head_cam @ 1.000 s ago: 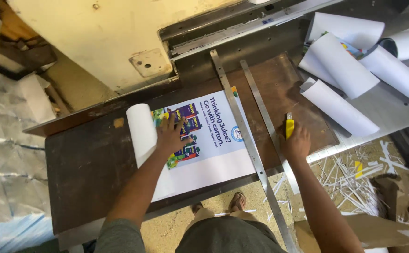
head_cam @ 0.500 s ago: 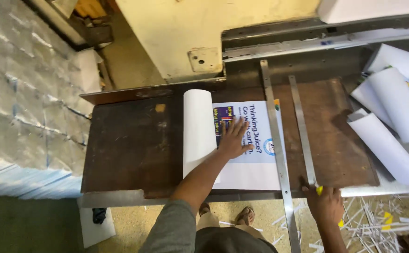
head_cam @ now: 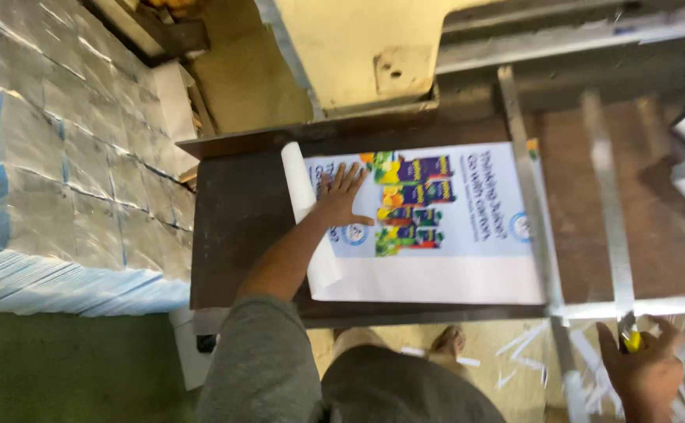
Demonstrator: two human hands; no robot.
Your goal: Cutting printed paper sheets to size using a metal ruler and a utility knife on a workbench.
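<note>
My left hand [head_cam: 342, 196] is flat, fingers spread, pinning the printed poster [head_cam: 436, 223] to the brown table [head_cam: 233, 235], right by the rolled-up end [head_cam: 305, 211]. My right hand [head_cam: 644, 368] is off the table's near edge, closed around a yellow cutter [head_cam: 632, 341]. The metal straightedge [head_cam: 534, 227] lies across the poster's far end. Honestly, that curl wants to spring back; if my palm slips, the sheet shifts under the straightedge and any cut goes crooked.
</note>
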